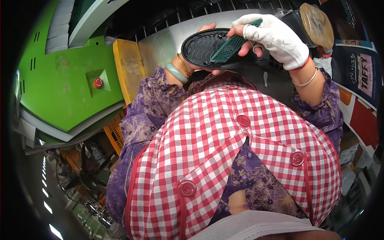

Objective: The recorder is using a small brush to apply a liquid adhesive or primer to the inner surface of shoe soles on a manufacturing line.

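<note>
A black shoe sole (197, 49) with wavy ridges inside a raised rim lies tilted in my left hand (191, 67). The fingers of that hand wrap round its far and near edges. My right hand (276, 38), in a white glove that leaves the fingertips bare, pinches a thin dark green piece with a grid pattern (229, 49). One end of this green piece reaches over the sole's ridged face; whether it touches cannot be made out. The right fingers hide part of the sole's right end.
At left stands a green machine (60, 92) with a red push button (98, 83), beside a yellow panel (130, 68). A metal surface (160, 52) lies beyond my hands. Printed boxes (362, 76) and a tan rounded object (317, 25) are at right. A fan (82, 166) stands lower left.
</note>
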`<state>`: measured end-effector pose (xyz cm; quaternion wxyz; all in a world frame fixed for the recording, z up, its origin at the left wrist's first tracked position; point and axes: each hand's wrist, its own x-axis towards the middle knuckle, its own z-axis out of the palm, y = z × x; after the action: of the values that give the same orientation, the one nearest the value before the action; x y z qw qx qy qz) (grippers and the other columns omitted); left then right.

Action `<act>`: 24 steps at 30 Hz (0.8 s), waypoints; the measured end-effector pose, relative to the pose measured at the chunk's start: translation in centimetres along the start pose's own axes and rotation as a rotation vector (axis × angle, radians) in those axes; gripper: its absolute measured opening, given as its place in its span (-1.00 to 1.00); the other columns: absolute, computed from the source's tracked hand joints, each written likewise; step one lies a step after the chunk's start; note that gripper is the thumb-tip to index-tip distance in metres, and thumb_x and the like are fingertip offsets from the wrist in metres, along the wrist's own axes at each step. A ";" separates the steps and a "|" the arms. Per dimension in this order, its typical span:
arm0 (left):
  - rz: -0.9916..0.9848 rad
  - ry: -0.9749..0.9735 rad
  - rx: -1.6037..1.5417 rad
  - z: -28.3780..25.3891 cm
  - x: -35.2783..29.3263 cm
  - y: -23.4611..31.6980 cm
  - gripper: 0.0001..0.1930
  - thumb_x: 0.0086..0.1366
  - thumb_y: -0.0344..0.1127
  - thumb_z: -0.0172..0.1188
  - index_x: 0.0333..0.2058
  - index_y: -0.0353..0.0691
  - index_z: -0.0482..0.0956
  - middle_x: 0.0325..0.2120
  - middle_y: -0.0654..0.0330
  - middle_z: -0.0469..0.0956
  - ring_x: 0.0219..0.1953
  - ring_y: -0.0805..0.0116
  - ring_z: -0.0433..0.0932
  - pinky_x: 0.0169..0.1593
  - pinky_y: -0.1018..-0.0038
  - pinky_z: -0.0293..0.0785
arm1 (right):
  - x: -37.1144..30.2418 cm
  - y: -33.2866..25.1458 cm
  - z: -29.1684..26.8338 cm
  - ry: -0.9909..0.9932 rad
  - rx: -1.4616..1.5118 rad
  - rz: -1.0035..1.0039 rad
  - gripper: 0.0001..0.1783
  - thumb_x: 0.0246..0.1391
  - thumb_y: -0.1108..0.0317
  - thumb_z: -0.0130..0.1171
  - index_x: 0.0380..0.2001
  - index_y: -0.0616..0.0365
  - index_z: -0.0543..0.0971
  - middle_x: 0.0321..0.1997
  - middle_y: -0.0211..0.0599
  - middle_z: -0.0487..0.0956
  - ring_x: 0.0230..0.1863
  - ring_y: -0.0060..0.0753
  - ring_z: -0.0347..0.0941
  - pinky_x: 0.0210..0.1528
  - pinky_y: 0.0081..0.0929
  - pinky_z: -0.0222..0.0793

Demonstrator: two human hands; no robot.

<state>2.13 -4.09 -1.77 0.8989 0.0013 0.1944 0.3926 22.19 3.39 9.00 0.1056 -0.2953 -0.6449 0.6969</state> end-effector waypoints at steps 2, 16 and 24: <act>-0.033 -0.046 -0.018 -0.3 -0.1 0.2 -0.48 0.30 0.06 -0.20 -0.03 -0.27 0.37 -0.16 -0.12 0.48 -0.31 0.10 0.60 -0.41 0.32 0.63 | -0.3 -0.2 -0.2 -0.007 -0.014 0.006 -0.73 0.11 0.25 0.02 -0.26 0.22 0.57 -0.38 -0.37 0.57 -0.61 -0.71 0.43 -0.62 -0.81 0.25; 0.316 0.575 0.776 4.2 -0.4 -0.5 -0.50 0.24 0.07 -0.06 -0.28 -0.34 0.53 -0.47 0.03 0.59 -0.57 0.31 0.58 -0.52 0.54 0.54 | -2.2 -0.6 -3.3 -0.025 -0.077 0.140 -0.68 0.06 0.19 0.10 -0.26 0.21 0.59 -0.53 -0.35 0.60 -0.66 -0.73 0.36 -0.62 -0.81 0.22; 0.069 0.302 0.337 0.2 0.3 1.6 -0.49 0.23 0.07 -0.06 -0.31 -0.36 0.55 -0.50 0.00 0.59 -0.59 0.28 0.57 -0.57 0.55 0.51 | -4.1 -1.5 -5.2 -0.012 -0.125 0.136 -0.70 0.07 0.19 0.09 -0.28 0.20 0.59 -0.60 -0.36 0.58 -0.65 -0.72 0.37 -0.59 -0.81 0.24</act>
<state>1.28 -2.71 -1.49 0.8329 0.0992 0.3892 0.3807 28.04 5.81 11.63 0.0357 -0.3405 -0.6660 0.6627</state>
